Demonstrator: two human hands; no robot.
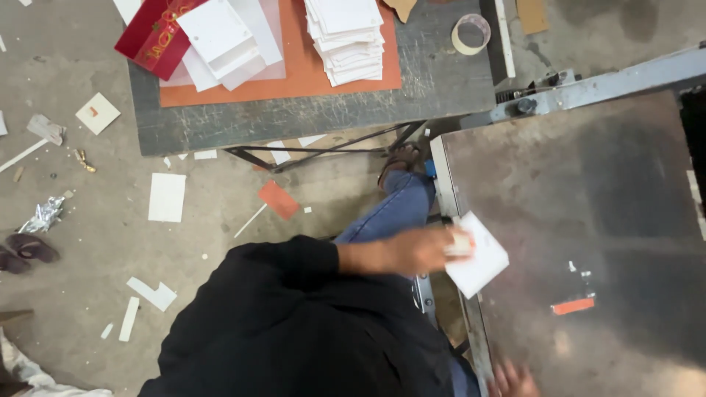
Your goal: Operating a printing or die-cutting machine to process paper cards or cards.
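Note:
My left hand (415, 251) reaches out of a black sleeve and grips a small stack of white cards (482, 259) by its left corner. The stack lies tilted over the left edge of a large worn metal plate (588, 206). Only the fingers of my right hand (512, 380) show at the bottom edge of the frame. They are spread on the metal plate near its left rim and hold nothing. My leg in blue jeans (397, 209) runs up beside the plate.
A grey work table (316, 110) behind holds an orange sheet (294, 73), two piles of white cards (349, 37), a red card (151, 33) and a tape roll (471, 33). Paper scraps (167, 197) litter the concrete floor. A small orange strip (573, 306) lies on the plate.

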